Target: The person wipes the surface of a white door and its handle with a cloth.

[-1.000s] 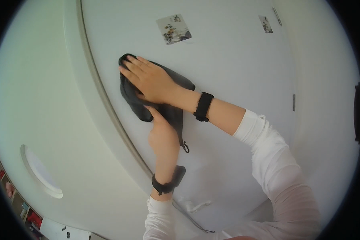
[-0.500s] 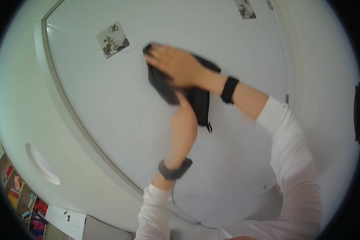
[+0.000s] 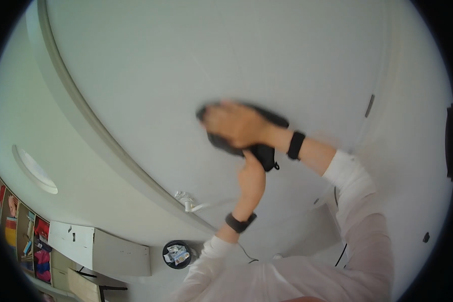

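In front of a large white door [image 3: 151, 100], a black soft item [image 3: 266, 157] with a small loop at one corner is in my hands. It looks like a pouch or a folded cloth; motion blur leaves its kind unclear. Across its upper side lies my right hand [image 3: 239, 123], flat, fingers stretched toward the left and smeared. My left hand [image 3: 252, 180] grips the item from below, its thumb side showing, its other fingers hidden behind the black material. Each wrist wears a black band. Whether the item touches the door cannot be made out.
A white lever handle [image 3: 188, 205] sticks out at the door's left edge. Below stand a dark bin [image 3: 165, 255] with wrappers inside and a white cabinet [image 3: 121, 251]. Filled shelves [image 3: 21, 221] line the far left. A dark cable [image 3: 341, 255] hangs near my right sleeve.
My view has tipped downward, so the door's two picture stickers are gone and the handle and bin appear. Both hands and the black item sit lower in the picture, still together.
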Tool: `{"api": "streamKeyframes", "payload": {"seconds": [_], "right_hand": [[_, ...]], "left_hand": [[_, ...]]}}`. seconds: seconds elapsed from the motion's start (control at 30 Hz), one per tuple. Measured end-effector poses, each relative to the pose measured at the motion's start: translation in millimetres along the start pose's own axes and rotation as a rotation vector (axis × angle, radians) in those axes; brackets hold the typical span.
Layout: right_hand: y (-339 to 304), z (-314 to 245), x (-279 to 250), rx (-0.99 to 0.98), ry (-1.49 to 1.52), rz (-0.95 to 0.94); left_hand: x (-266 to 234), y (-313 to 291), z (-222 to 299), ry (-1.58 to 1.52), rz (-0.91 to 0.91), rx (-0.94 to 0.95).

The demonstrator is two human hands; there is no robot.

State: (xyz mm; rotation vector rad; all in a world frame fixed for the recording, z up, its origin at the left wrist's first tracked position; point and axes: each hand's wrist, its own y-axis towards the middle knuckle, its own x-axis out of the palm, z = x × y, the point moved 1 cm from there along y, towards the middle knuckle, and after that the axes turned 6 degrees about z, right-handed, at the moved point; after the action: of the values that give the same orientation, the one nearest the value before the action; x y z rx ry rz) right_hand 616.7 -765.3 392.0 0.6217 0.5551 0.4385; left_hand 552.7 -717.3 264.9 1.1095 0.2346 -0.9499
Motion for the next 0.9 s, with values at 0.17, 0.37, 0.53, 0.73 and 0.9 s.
{"api": "streamKeyframes", "payload": {"seconds": [0.17,0.37,0.53,0.73,0.9], "right_hand": [[-73,-123,71,-0.204,0.346,-0.117],[-73,-94,74,-0.321,0.470,0.012],[-26,53,-22,-0.257,0.258,0.090],[23,235,-161,-0.039,0.011,0.108],[-19,247,-163,0.129,-0.103,0.283]], "left_hand": [[61,-110,-74,-0.091,-0.231,-0.244],[71,-94,-79,-0.365,-0.206,-0.217],[30,19,23,-0.233,-0.072,0.220],[-30,171,172,-0.347,0.132,0.406],[-3,168,212,-0.376,0.190,0.428]]}}
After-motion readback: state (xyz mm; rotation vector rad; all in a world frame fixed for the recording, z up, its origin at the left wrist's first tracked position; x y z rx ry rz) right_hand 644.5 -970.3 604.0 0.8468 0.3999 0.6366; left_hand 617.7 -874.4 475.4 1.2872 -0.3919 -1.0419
